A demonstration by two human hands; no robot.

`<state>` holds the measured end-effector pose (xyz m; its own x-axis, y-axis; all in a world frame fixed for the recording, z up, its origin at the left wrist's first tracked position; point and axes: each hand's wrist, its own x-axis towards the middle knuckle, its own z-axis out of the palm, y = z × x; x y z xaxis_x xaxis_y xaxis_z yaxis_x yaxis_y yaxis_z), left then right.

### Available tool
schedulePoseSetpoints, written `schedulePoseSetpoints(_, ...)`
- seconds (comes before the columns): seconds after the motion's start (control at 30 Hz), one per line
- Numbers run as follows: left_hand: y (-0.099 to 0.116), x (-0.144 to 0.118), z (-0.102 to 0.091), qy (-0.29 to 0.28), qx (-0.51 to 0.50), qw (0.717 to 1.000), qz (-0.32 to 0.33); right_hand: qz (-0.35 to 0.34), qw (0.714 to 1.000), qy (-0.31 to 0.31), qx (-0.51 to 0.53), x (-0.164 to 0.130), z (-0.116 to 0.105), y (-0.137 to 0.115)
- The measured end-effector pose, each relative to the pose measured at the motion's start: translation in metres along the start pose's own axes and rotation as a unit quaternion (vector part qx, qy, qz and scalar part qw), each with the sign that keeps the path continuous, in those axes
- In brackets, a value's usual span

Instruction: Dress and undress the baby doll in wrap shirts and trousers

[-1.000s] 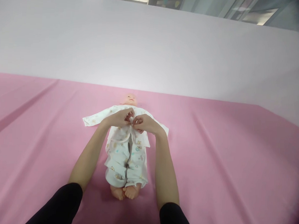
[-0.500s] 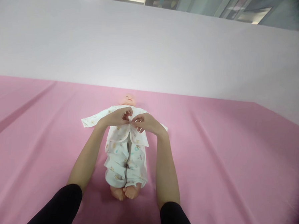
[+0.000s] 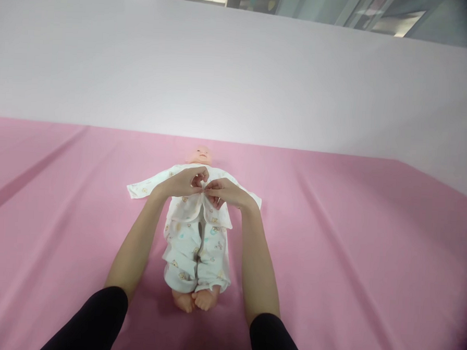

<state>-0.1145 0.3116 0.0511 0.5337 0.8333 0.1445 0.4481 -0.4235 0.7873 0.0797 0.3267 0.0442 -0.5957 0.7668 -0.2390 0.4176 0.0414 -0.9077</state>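
A baby doll [image 3: 200,154] lies on its back on a pink sheet [image 3: 331,243], feet toward me. It wears a white printed shirt [image 3: 147,184] and matching trousers [image 3: 186,251]; bare feet [image 3: 195,300] stick out below. My left hand [image 3: 182,183] and my right hand [image 3: 225,191] meet over the doll's chest. Each pinches one front edge of the shirt, fingertips nearly touching at the middle. The lower shirt front hangs apart.
The pink sheet spreads wide on both sides, with a fold line [image 3: 30,172] running at the left. Beyond it rises a white surface [image 3: 238,76]. Glass panels [image 3: 344,11] show along the top edge.
My hands stay at the doll's chest; the fingertips have drawn slightly closer together, bringing the two shirt edges nearer. The doll has not moved.
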Motion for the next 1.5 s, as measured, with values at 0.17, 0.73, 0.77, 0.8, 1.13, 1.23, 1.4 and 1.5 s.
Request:
schedulePoseSetpoints(0.17,0.002,0.000,0.000,-0.006,-0.001,1.000,0.018,0.009,1.000,-0.019,0.009,-0.001,-0.001,0.000)
schedulePoseSetpoints(0.73,-0.001,0.006,0.006,0.004,0.066,0.998,-0.002,0.026,0.998,0.043,-0.034,0.002,0.004,-0.002)
schedulePoseSetpoints(0.77,-0.001,0.006,0.006,0.012,0.077,0.997,0.002,0.027,0.998,0.047,-0.036,0.002,0.004,-0.002)
schedulePoseSetpoints(0.8,-0.001,0.006,0.006,0.014,0.083,0.996,0.003,0.027,0.998,0.049,-0.037,0.002,0.004,-0.001)
schedulePoseSetpoints(1.13,-0.005,0.004,0.003,-0.032,0.049,0.998,-0.035,0.004,0.997,0.068,-0.029,0.001,0.005,-0.003)
schedulePoseSetpoints(1.23,-0.005,0.006,0.005,-0.024,0.058,0.998,-0.022,0.002,0.997,0.068,-0.031,0.001,0.005,-0.002)
schedulePoseSetpoints(1.4,-0.003,0.007,0.008,-0.012,0.061,0.998,0.029,-0.010,0.998,0.061,-0.031,0.006,0.004,0.002)
schedulePoseSetpoints(1.5,-0.003,0.008,0.008,-0.010,0.059,0.998,0.033,-0.021,0.997,0.057,-0.042,0.007,0.003,0.003)
